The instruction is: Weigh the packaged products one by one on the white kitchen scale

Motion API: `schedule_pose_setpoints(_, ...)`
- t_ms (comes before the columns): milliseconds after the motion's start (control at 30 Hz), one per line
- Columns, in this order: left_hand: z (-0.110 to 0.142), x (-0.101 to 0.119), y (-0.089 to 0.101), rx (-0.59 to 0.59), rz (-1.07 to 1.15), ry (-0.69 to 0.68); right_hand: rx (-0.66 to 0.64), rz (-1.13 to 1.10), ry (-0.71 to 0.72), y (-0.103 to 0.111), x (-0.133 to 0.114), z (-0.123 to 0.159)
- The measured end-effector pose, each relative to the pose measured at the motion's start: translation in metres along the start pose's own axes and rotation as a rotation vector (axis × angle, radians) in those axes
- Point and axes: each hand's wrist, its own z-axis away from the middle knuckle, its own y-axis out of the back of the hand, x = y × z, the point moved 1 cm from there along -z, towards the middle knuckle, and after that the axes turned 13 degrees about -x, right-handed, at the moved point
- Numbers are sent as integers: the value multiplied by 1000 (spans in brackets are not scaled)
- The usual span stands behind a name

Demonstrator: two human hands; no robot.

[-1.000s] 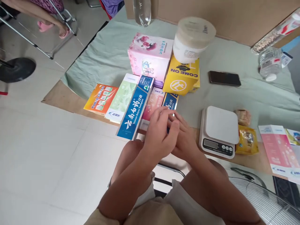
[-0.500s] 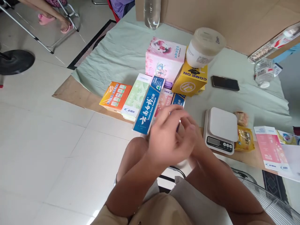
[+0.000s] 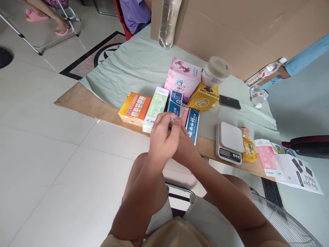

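My left hand [image 3: 163, 135] and my right hand [image 3: 183, 142] are together in front of the row of boxes, fingers curled and closed. A small dark bit shows between them, but what they hold is mostly hidden. Just behind the fingers lies a blue toothpaste box [image 3: 176, 98], its lower end covered by the hands. To its right a second blue toothpaste box [image 3: 193, 123] shows, with a pink box [image 3: 184, 115] between the two. On the left are a green-and-white box [image 3: 158, 103] and an orange pack [image 3: 135, 107].
Behind stand a pink floral box [image 3: 183, 77] and a yellow box [image 3: 204, 97] with a lidded tub [image 3: 215, 72] on top. Rightward are a phone [image 3: 229, 102], a kitchen scale [image 3: 230, 140], a yellow packet [image 3: 248, 151] and bottles [image 3: 256, 96]. Another person's blue sleeve [image 3: 308, 55] reaches in.
My joined hands have moved left, in front of the first blue toothpaste box, uncovering more of the second. The view has shifted, bringing a blue-sleeved arm into sight at right.
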Motion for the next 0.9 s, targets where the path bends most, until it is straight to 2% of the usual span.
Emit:
schedule_pose_setpoints(133, -2, 4, -5, -21, 77, 8, 70, 62, 36, 5, -1, 9)
schedule_pose_setpoints(300, -9, 6, -14, -46, 131, 4, 239, -46, 31, 12, 0, 29)
schedule_pose_setpoints(400, -5, 15, -19, -107, 140, 15, 270, -110, -2, 11, -3, 46)
schedule_pose_setpoints(500, 11, 31, -20, -192, 137, -2, 330, -144, 1, 14, -12, 77)
schedule_pose_setpoints(633, 34, 51, -30, -315, 169, -105, 492, -165, 46, 29, -19, 139)
schedule_pose_setpoints(700, 37, 53, -47, -379, 193, -195, 518, -124, 22, 39, -12, 170)
schedule_pose_setpoints(767, 33, 48, -74, -452, 204, -241, 539, -38, -55, 47, 4, 195)
schedule_pose_setpoints(900, 11, 25, -143, -660, 164, -180, 591, 84, -180, 56, 61, 217)
